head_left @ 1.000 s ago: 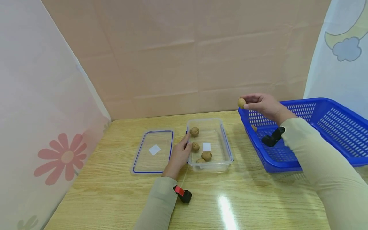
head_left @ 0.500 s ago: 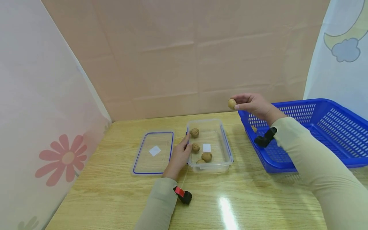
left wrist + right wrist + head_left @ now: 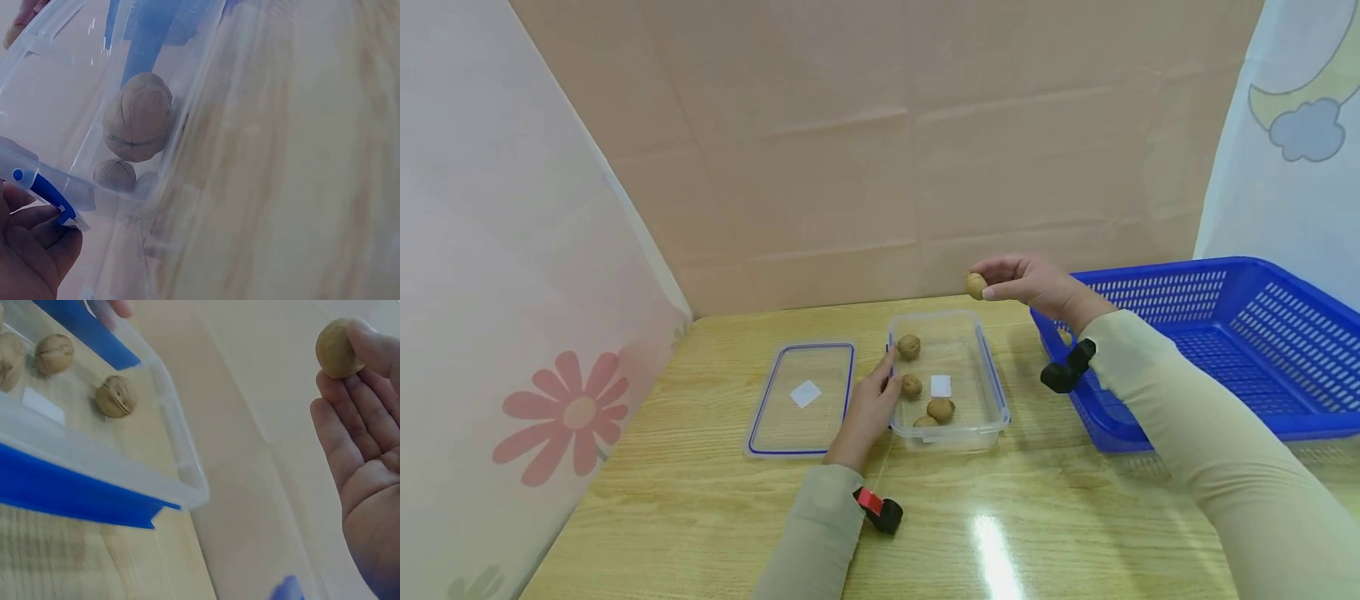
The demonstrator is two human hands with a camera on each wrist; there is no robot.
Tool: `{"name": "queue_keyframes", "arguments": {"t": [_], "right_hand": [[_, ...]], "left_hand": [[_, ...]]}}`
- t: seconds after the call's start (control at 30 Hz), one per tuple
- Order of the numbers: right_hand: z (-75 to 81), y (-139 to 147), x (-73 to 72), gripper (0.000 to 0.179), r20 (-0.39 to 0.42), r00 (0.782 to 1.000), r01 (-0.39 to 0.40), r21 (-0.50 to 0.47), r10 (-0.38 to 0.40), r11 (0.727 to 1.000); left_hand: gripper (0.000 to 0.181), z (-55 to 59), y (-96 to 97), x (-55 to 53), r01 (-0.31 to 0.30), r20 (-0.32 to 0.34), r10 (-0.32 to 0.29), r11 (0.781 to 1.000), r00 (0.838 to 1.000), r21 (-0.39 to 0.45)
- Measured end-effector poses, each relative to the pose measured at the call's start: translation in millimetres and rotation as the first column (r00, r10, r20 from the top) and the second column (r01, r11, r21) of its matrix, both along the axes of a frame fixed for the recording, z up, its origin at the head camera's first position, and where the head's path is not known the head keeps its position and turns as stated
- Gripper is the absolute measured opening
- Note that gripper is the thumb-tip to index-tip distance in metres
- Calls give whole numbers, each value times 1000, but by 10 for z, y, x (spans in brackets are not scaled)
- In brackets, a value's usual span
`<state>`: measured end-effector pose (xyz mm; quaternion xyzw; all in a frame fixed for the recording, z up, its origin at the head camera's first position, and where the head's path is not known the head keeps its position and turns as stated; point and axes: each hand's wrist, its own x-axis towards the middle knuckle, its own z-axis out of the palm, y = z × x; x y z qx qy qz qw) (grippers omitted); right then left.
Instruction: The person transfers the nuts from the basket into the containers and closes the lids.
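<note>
Pinching a walnut [image 3: 976, 286] between thumb and fingertips, the right hand [image 3: 1033, 286] hovers at one o'clock of the uncovered clip-lock container [image 3: 991, 372], whose nine-o'clock wall the left hand [image 3: 867, 408], fingers loosely extended without gripping, touches, presumably to steady it, the lid [image 3: 790, 427] lying flat beyond.

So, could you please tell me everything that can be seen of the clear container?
The clear container looks plastic: rectangular, with rounded corners, a pale rim and blue-trimmed flaps along its long sides. It is open and stands upright on the wooden table, between the flat lid at left and the blue basket at right, apart from both. Four walnuts and a white square patch show at its bottom. The left hand touches its left side.
</note>
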<state>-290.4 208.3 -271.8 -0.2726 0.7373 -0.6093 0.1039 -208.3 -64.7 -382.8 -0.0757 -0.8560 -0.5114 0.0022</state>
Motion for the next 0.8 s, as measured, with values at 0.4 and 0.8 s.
{"name": "queue_keyframes", "arguments": {"t": [0.4, 0.8], "right_hand": [[-158, -210, 44, 31, 70, 995, -73, 53, 70, 996], [-175, -273, 33, 47, 98, 994, -65, 192, 47, 979]], "left_hand": [[49, 13, 21, 36, 4, 12, -4, 1000, 1000, -14], [49, -10, 14, 25, -8, -14, 7, 1000, 1000, -24]]}}
